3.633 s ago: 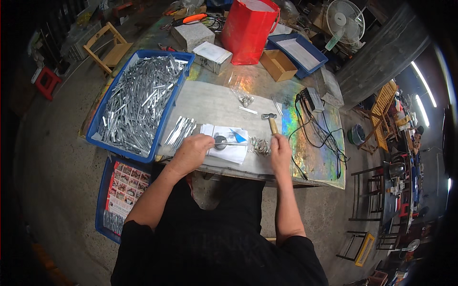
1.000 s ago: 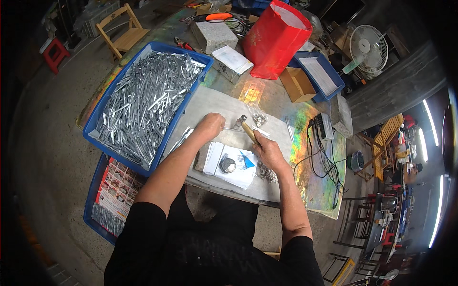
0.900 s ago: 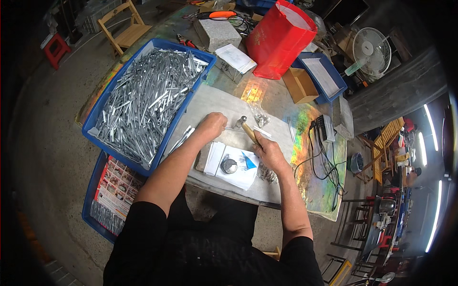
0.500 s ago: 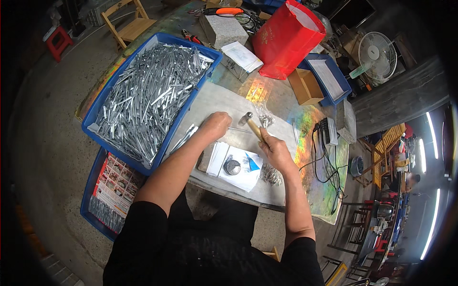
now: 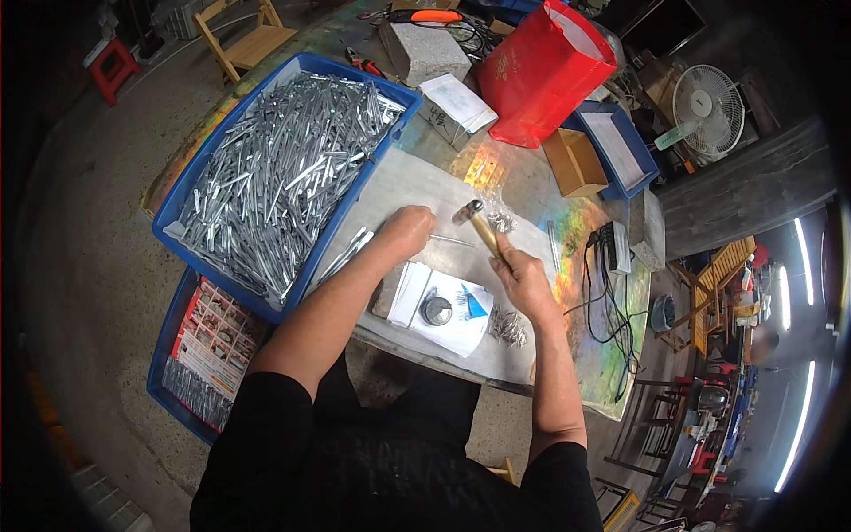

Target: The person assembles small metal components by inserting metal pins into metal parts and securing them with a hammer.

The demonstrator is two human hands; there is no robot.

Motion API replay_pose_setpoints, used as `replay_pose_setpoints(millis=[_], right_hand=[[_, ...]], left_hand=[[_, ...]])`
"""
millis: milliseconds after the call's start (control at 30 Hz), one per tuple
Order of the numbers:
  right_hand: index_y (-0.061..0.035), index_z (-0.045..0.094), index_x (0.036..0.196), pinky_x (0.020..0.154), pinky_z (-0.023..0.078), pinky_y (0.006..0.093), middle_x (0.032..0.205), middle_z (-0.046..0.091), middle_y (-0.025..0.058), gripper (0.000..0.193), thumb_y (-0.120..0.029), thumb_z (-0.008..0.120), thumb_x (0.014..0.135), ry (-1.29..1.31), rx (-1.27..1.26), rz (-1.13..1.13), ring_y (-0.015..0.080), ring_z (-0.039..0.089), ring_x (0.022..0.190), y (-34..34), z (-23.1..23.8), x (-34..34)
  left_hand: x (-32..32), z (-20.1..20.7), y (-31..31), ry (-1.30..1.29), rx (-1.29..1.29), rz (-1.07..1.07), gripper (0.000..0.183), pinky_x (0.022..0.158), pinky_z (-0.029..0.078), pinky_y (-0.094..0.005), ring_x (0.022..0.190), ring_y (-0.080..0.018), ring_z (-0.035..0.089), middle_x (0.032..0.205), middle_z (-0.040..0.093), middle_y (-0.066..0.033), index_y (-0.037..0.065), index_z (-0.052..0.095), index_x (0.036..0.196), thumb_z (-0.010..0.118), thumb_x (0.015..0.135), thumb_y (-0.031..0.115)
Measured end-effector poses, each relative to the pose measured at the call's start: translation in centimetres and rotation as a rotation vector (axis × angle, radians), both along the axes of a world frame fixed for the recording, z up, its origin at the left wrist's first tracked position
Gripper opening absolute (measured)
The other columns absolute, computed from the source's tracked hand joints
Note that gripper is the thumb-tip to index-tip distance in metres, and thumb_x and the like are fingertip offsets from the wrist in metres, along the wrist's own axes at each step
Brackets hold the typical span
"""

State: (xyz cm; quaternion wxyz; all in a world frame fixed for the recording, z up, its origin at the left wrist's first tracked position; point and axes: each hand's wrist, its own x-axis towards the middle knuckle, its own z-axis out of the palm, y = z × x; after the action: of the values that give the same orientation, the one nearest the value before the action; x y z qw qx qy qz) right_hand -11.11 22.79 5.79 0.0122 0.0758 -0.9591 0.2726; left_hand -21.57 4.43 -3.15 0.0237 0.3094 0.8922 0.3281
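- Two hands are working: the left hand (image 5: 409, 232) is clenching its fingers around a thin metal rod (image 5: 454, 240) over the bench (image 5: 425, 177).
- The right hand (image 5: 525, 279) is gripping a hammer (image 5: 487, 234) by its handle, its head hovering near the rod.
- Hammering seems to be the step in hand; the next blow would be calling for a steady rod.
- Lettering is showing on the red bag (image 5: 536, 80); the printed sheet's (image 5: 213, 332) text is looking too small to read.

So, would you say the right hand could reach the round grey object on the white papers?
Probably yes: nothing seems to block the right hand from the round grey object, though that hand holds a hammer.
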Motion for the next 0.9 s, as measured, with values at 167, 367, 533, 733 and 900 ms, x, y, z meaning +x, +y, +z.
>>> replay_pose_setpoints(millis=[167, 367, 533, 733, 900], right_hand=[[-0.0029, 0.046, 0.111, 0.065, 0.045, 0.0317, 0.084, 0.055, 0.0225, 0.039, -0.007, 0.055, 0.073, -0.007, 0.064, -0.026, 0.0297, 0.057, 0.070, -0.3, -0.2, -0.3], [-0.0024, 0.047, 0.110, 0.064, 0.044, 0.0328, 0.083, 0.055, 0.0219, 0.039, -0.006, 0.055, 0.072, -0.045, 0.162, 0.074, 0.0315, 0.056, 0.071, 0.0, -1.0, -0.5], [-0.0054, 0.047, 0.110, 0.062, 0.045, 0.0367, 0.078, 0.056, 0.0190, 0.039, -0.010, 0.056, 0.072, 0.113, -0.005, 0.024, 0.0318, 0.056, 0.070, -1.3, 1.5, -0.5], [-0.0053, 0.049, 0.109, 0.062, 0.045, 0.0343, 0.080, 0.055, 0.0211, 0.037, -0.009, 0.055, 0.072, -0.092, 0.277, 0.092, 0.0318, 0.056, 0.069, -0.8, -0.8, -0.7], [-0.0056, 0.049, 0.109, 0.061, 0.044, 0.0352, 0.078, 0.056, 0.0209, 0.038, -0.008, 0.055, 0.072, 0.014, 0.150, 0.102, 0.0324, 0.056, 0.068, -1.4, 0.2, -1.0]], left_hand=[[-0.2, -0.1, -0.1, 0.009, 0.030, -0.018, 0.007, 0.063, 0.043, -0.0362, 0.071, -0.0306, 0.054, 0.070, 0.054, -0.0144, 0.001, 0.053, 0.060, 0.058, 0.063, 0.003], [0.0, -0.1, 0.1, 0.010, 0.025, -0.001, 0.005, 0.062, 0.043, -0.0359, 0.070, -0.0305, 0.055, 0.070, 0.054, -0.0145, 0.001, 0.053, 0.060, 0.058, 0.063, 0.001], [-0.1, -0.3, -0.3, -0.031, 0.052, 0.007, 0.001, 0.064, 0.044, -0.0357, 0.070, -0.0307, 0.055, 0.072, 0.055, -0.0147, 0.002, 0.056, 0.063, 0.058, 0.063, 0.002], [0.5, 1.2, 0.0, -0.068, -0.006, 0.042, 0.001, 0.064, 0.044, -0.0363, 0.071, -0.0304, 0.055, 0.073, 0.055, -0.0143, 0.002, 0.057, 0.063, 0.056, 0.063, 0.002], [0.1, -0.4, 0.0, -0.068, 0.044, 0.044, 0.001, 0.065, 0.044, -0.0360, 0.072, -0.0305, 0.055, 0.073, 0.055, -0.0146, 0.002, 0.057, 0.063, 0.056, 0.062, 0.001]])
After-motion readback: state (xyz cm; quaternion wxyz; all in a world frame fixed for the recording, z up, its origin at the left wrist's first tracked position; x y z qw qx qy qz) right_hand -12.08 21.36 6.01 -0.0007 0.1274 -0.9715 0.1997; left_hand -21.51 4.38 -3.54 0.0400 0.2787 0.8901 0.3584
